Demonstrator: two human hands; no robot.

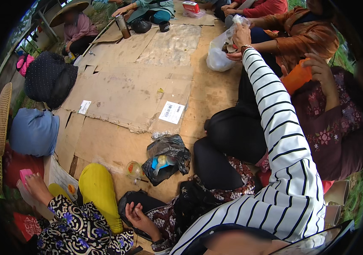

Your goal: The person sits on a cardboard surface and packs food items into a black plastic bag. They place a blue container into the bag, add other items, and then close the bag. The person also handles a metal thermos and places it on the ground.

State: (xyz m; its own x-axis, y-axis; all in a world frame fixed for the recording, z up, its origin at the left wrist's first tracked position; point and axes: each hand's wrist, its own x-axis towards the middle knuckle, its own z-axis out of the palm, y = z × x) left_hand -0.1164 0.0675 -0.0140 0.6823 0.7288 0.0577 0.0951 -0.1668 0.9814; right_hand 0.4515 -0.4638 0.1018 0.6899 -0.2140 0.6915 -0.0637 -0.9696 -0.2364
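Observation:
My right arm, in a white sleeve with black stripes, stretches far forward. At its end my right hand [242,35] grips the upper part of a translucent plastic bag [220,52] that has brownish pieces inside; my fingertips are partly hidden. A person in an orange top also has hands at this bag, one of them below it. Low in the view, my left hand [141,220] rests palm up by my knee, its fingers loosely curled and apart, holding nothing. Before me sits an open black plastic bag [168,156] with a blue item and small clear packets in it.
Flattened cardboard [130,92] covers the wooden platform [105,137]. A clear glass mug [134,170] stands beside the black bag. Seated people surround the platform; one at right holds an orange cup [298,76]. A tall tumbler [123,27] and a black cup [164,26] are at the far side.

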